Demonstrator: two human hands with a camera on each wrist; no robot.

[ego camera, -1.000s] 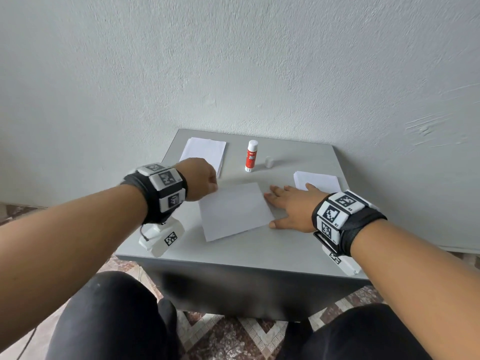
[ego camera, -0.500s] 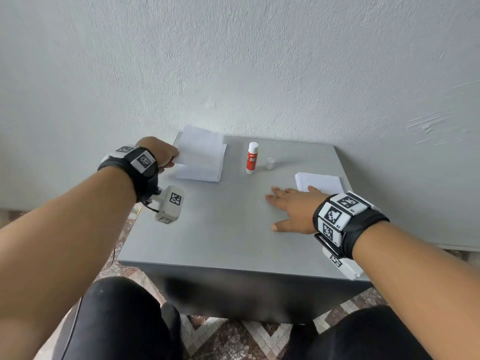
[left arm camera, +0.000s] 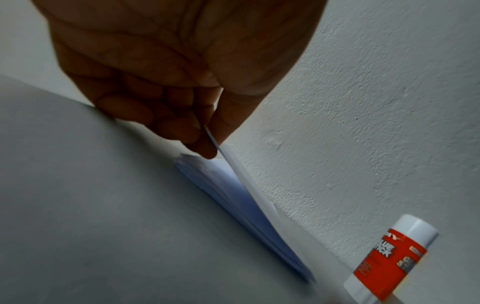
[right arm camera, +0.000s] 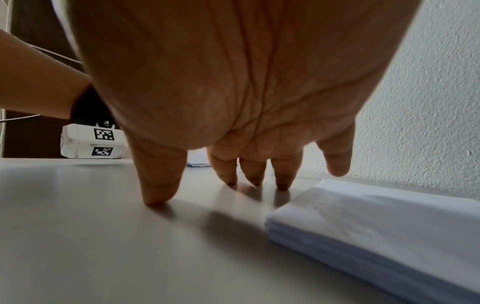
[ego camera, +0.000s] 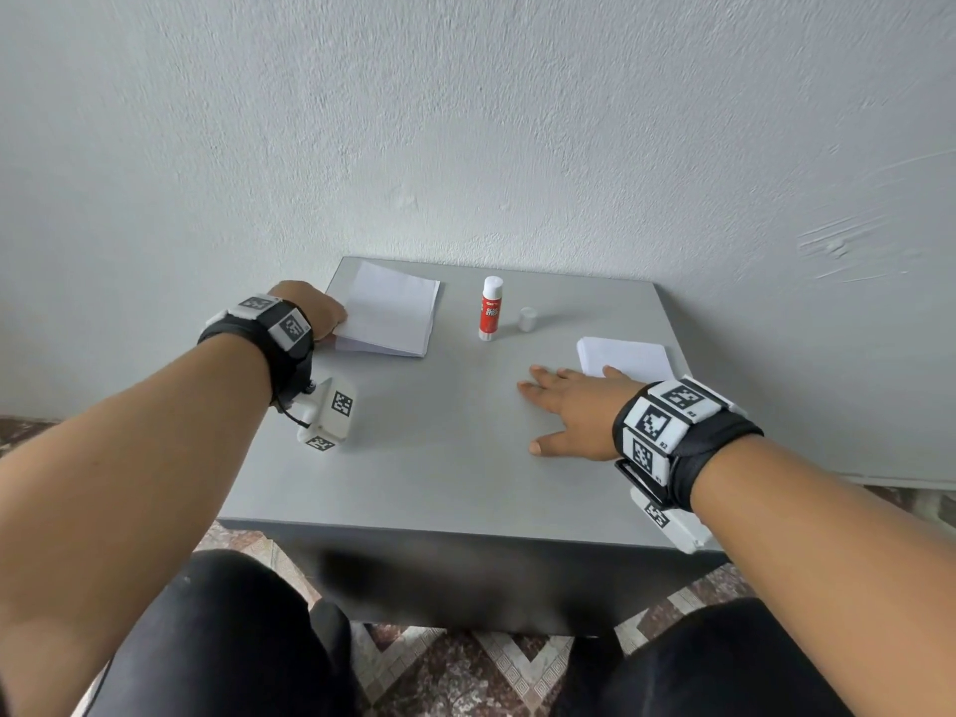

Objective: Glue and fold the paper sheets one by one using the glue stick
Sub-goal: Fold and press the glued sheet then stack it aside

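My left hand [ego camera: 325,317] is at the table's back left corner and pinches the near edge of a white sheet [ego camera: 390,307] between thumb and fingers [left arm camera: 200,142]. The sheet lies tilted over a stack of white paper [left arm camera: 231,197]. My right hand [ego camera: 561,406] rests flat on the grey table [ego camera: 429,447] with its fingers [right arm camera: 283,176] spread, holding nothing. A red and white glue stick [ego camera: 490,308] [left arm camera: 389,261] stands upright at the back middle. Its small white cap [ego camera: 527,319] stands beside it on the right.
A second, lower stack of white paper [ego camera: 628,357] [right arm camera: 376,226] lies just right of my right hand. The white wall [ego camera: 517,147] rises directly behind the table. My knees sit below the table's front edge.
The sheet that lay in the middle of the table under both hands was carried by my left hand to the back left stack and lowered onto it. My right hand stayed flat.
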